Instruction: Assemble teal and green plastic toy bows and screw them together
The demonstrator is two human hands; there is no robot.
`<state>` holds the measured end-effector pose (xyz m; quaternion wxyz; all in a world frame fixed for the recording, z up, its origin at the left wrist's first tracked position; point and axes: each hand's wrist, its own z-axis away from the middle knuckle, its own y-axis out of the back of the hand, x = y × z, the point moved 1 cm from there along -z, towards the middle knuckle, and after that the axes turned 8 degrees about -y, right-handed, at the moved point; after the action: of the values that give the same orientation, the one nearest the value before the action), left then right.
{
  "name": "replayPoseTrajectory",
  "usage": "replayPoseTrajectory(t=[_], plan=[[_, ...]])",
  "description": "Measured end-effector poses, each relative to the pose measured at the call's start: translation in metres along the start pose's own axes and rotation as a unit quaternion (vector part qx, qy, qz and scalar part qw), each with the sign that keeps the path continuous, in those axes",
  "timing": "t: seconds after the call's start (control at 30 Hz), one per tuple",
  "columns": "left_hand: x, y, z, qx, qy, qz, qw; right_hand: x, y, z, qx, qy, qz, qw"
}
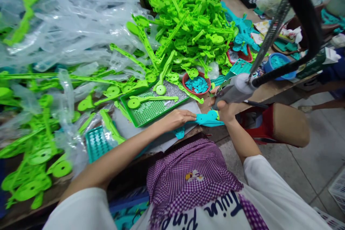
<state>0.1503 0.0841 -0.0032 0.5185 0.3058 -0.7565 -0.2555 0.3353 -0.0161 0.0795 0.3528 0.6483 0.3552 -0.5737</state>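
My left hand (180,119) is closed on a turquoise plastic part (206,118) at the table's front edge. A grey power screwdriver (235,88), hung from above by a coiled cord, is gripped in my right hand (225,109). Its tip points down at the right end of the turquoise part; the exact contact is hidden by the hand. Just beyond my left hand lies a green tray (137,116) holding many small metal screws (176,93). Two lime-green long parts lie on it, one of them a flat arm with a round end (151,101).
A tall heap of lime-green parts (185,18) fills the back, beside a pile of clear plastic pieces (78,18). A red bowl (185,78) holds small turquoise pieces; a blue bowl (289,75) stands farther right. A red stool (265,125) is on the floor at right.
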Motion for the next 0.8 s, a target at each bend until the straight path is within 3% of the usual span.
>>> replayPoseTrajectory(t=[0.17,0.37,0.53,0.8], plan=[[0.004,-0.007,-0.002,-0.020,0.009,-0.043,0.999,-0.006,-0.008,0.003,0.013,0.027,-0.017,0.999],[0.026,-0.006,0.004,-0.033,0.087,-0.159,0.983,-0.006,-0.013,0.006,0.008,0.039,-0.029,0.999],[0.035,-0.012,0.009,-0.024,0.139,-0.166,0.976,-0.013,-0.026,0.013,-0.048,0.009,-0.051,0.998],[0.030,-0.023,0.010,0.021,0.155,-0.165,0.974,-0.004,-0.038,0.016,-0.055,0.011,-0.062,0.996]])
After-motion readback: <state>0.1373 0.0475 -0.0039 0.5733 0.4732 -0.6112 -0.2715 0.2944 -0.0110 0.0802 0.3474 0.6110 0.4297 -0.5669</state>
